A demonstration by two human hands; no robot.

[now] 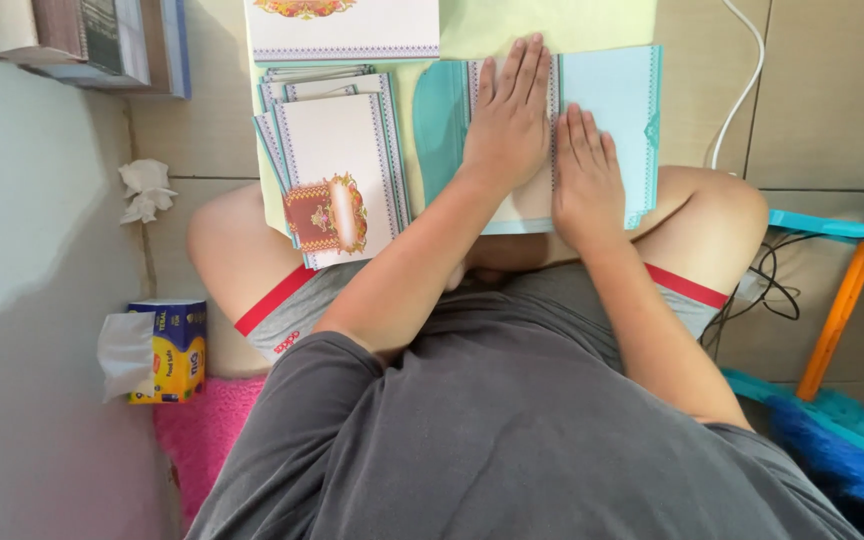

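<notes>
The teal card [612, 110] lies on the floor before the crossed legs, long axis running left to right. Left hand [510, 115] and right hand [584, 175] press flat on it, fingers together. A stack of cards [337, 165] lies just left; a white cable [742, 90] runs to the right.

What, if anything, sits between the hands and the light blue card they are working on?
Nothing visible does. The left hand and the right hand both lie flat, palms down, directly on the light blue card. The pile of decorated cards lies off to the left side, apart from them.
</notes>
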